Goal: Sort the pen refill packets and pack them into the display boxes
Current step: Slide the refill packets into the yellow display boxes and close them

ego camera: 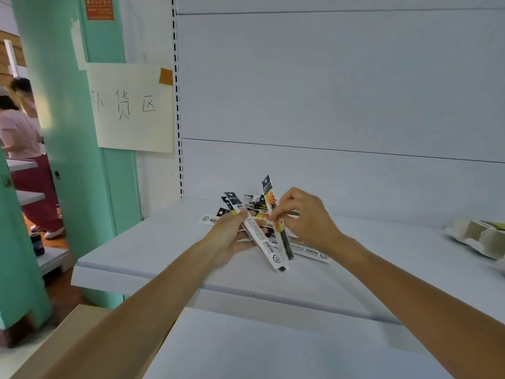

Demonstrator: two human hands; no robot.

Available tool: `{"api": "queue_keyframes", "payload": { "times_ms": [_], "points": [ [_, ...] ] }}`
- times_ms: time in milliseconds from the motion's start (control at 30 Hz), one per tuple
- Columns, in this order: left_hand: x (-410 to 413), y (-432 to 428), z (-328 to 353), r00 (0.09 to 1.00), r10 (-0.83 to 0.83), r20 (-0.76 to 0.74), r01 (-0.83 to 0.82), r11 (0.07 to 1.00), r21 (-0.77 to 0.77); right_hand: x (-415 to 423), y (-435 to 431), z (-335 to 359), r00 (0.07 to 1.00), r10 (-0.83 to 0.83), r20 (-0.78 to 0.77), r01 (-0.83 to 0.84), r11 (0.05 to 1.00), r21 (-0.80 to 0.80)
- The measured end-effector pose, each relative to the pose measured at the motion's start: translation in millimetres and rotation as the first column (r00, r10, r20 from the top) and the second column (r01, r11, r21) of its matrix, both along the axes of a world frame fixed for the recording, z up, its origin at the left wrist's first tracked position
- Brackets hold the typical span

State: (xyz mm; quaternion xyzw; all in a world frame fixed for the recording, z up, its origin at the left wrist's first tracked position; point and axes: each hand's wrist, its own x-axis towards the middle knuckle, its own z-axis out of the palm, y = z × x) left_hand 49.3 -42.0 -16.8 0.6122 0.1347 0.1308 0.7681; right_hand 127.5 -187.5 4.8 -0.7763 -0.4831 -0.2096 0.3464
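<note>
The loose pen refill packets (pixel 308 252) lie in a crossed heap on the white shelf (pixel 164 247), towards its far side, right under both hands. The right hand (pixel 306 217) pinches one yellow-labelled packet (pixel 267 187) between thumb and fingertips. It holds the packet almost upright, probably so the printed face can be read and matched. The left hand (pixel 229 236) is palm up, with thumb and fingers closed on a few fanned packets (pixel 263 242). These look like a gathered set of one kind, held clear of the heap so the sorted ones do not mix back in. Sorting seems at an early stage. A pale display box (pixel 481 236) sits well apart at the right edge of the shelf, only partly in view. A handwritten paper sign (pixel 131 105) is taped up to the left.
</note>
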Motion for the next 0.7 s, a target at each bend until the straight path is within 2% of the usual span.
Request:
{"api": "queue_keyframes", "payload": {
  "times_ms": [100, 200, 233, 300, 333, 367, 433, 467, 500, 567, 600, 633, 700],
  "points": [
    [4.8, -8.0, 3.8, 0.998, -0.047, 0.043, 0.049, 0.998, -0.045, -11.0, 3.8, -7.1, 0.990, 0.137, 0.020, -0.134, 0.984, -0.119],
    [8.4, -12.9, 4.6, 0.996, -0.072, 0.055, 0.078, 0.991, -0.110, -12.1, -1.8, -7.0, 0.997, 0.075, -0.029, -0.080, 0.966, -0.245],
    [9.6, -15.6, 3.8, 0.996, -0.078, 0.052, 0.084, 0.990, -0.115, -12.0, -3.8, -7.5, 0.998, 0.057, 0.002, -0.054, 0.950, -0.306],
    [13.5, -23.8, 2.8, 0.997, -0.058, 0.055, 0.064, 0.990, -0.127, -16.5, -8.6, -7.3, 0.987, 0.046, 0.157, 0.031, 0.891, -0.453],
    [16.0, -27.7, 2.1, 0.998, -0.026, 0.056, 0.033, 0.990, -0.137, -19.3, -11.3, -7.7, 0.979, 0.067, 0.195, 0.035, 0.877, -0.478],
    [18.6, -30.2, 1.7, 0.998, 0.010, 0.058, -0.002, 0.989, -0.149, -22.4, -14.2, -8.5, 0.981, 0.079, 0.176, 0.014, 0.882, -0.470],
    [23.3, -31.5, 1.4, 0.995, 0.061, 0.083, -0.043, 0.978, -0.204, -23.8, -21.2, -10.2, 0.998, 0.044, 0.045, -0.026, 0.937, -0.348],
    [25.5, -31.9, 2.0, 0.991, 0.082, 0.106, -0.054, 0.966, -0.252, -21.6, -24.7, -11.0, 1.000, -0.009, 0.017, 0.014, 0.953, -0.302],
    [28.5, -32.8, 2.6, 0.987, 0.100, 0.130, -0.052, 0.944, -0.326, -17.9, -28.0, -12.0, 0.997, -0.077, 0.011, 0.077, 0.949, -0.304],
    [34.2, -40.0, 4.1, 0.979, 0.110, 0.174, -0.021, 0.894, -0.448, -8.4, -34.0, -18.0, 0.982, -0.187, 0.030, 0.183, 0.895, -0.406],
    [35.6, -46.3, 5.5, 0.979, 0.082, 0.186, 0.005, 0.903, -0.429, -3.8, -37.3, -21.1, 0.975, -0.219, 0.040, 0.214, 0.875, -0.434],
    [37.1, -53.9, 7.0, 0.982, 0.045, 0.181, 0.021, 0.939, -0.344, 0.0, -41.7, -23.1, 0.969, -0.242, 0.038, 0.235, 0.870, -0.433],
    [41.1, -65.1, 9.4, 0.988, 0.063, 0.139, -0.058, 0.997, -0.045, 7.4, -56.0, -21.2, 0.955, -0.289, 0.063, 0.291, 0.879, -0.379]
  ]
}}
